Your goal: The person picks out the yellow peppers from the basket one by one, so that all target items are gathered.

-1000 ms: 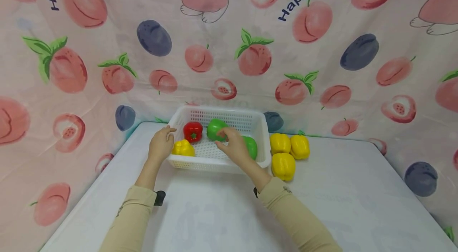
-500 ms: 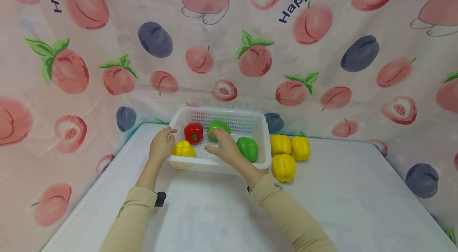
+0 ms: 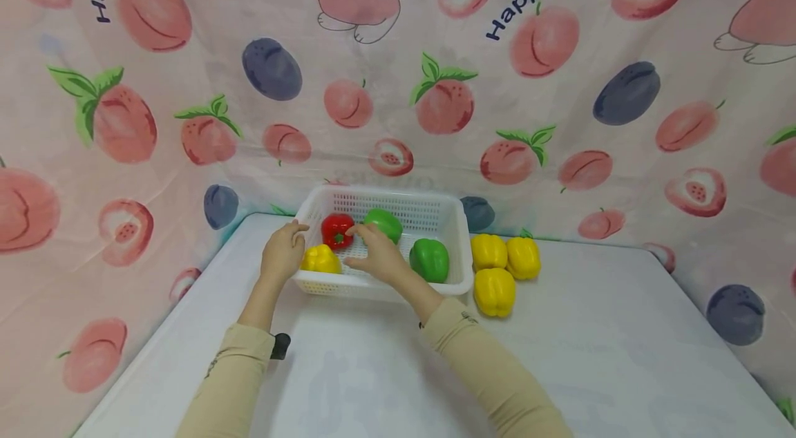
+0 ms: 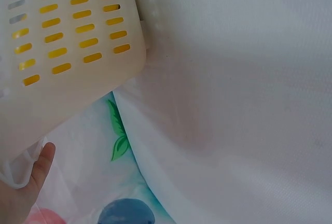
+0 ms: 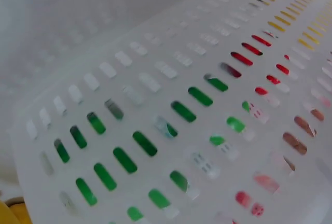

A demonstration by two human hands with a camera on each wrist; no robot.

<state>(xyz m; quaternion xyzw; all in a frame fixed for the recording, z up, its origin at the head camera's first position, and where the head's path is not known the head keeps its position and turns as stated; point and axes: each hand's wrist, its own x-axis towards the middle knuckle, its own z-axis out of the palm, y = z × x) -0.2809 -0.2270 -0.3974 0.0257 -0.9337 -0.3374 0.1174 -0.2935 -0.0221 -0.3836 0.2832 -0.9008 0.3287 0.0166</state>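
A white perforated plastic basket [image 3: 354, 288] holds a red bell pepper [image 3: 334, 229], a yellow bell pepper [image 3: 321, 260] and two green bell peppers, one at the back [image 3: 387, 222] and one at the front right [image 3: 430, 261]. My left hand [image 3: 282, 255] grips the basket's left rim; in the left wrist view a finger [image 4: 44, 164] lies along that rim. Over the basket, my right hand [image 3: 382, 257] has thumb and fingers spread apart with nothing between them, its fingertips near the red pepper. The right wrist view shows the basket wall [image 5: 150, 167], with green and red behind its slots.
Three yellow bell peppers [image 3: 495, 291] sit close together on the white table [image 3: 597, 341], just right of the basket. A fruit-print cloth [image 3: 398, 127] hangs right behind the basket and along the left side.
My right hand has moved left inside the basket, from the rear green pepper toward the red one, uncovering the front green pepper. The left hand stays at the rim.
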